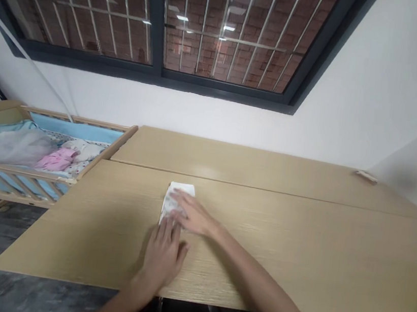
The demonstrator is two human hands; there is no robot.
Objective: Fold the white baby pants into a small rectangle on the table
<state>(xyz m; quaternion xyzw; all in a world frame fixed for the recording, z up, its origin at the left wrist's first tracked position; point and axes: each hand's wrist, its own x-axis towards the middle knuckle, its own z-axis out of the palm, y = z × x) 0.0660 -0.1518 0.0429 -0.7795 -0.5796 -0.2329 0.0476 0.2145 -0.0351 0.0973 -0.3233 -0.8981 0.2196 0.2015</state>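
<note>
A small folded white cloth (183, 191) with a faint print lies on the wooden table (297, 239), near its middle. My right hand (193, 215) lies flat on top of the cloth, fingers stretched out and pointing left. My left hand (163, 252) rests flat on the table at the cloth's near end, its fingertips touching the cloth's edge. Both hands press down and hold nothing.
A wooden crib (37, 169) with blue lining, pink and white clothes and netting stands left of the table. A small wooden piece (366, 176) lies at the table's far right. A white wall and barred window (164, 22) are behind. Dark floor lies at the left.
</note>
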